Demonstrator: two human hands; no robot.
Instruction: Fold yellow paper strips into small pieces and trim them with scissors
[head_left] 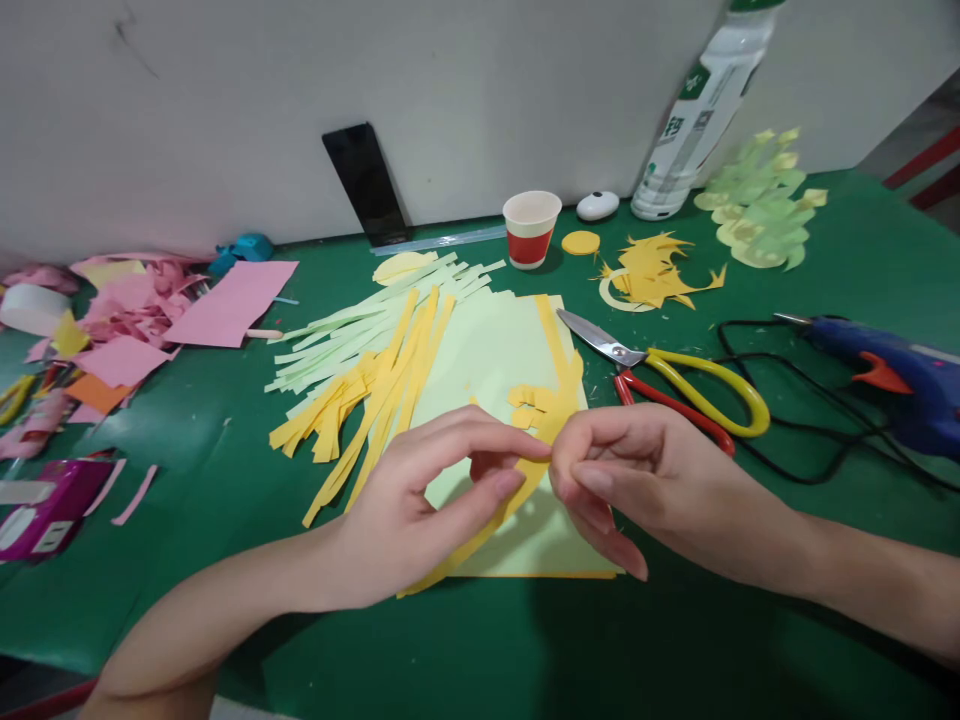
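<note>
My left hand (442,490) hovers over a stack of pale green paper (480,350), thumb and index finger apart, the index tip meeting the fingertips of my right hand. A yellow paper strip (480,540) runs beneath my left fingers toward the pinch of my right hand (630,470). Whatever that pinch holds is hidden. Small curled yellow pieces (529,405) lie just beyond my fingertips. Long yellow strips (409,370) and light green strips (337,340) spread over the left side of the stack. Scissors (637,365) with red and yellow handles rest by my right hand.
Right of the scissors lies a blue glue gun (892,370) with a black cord. A paper cup (531,230), a bottle (697,120) and a dark phone (366,185) stand along the wall. Pink paper scraps (142,310) and a purple box (52,510) occupy the left.
</note>
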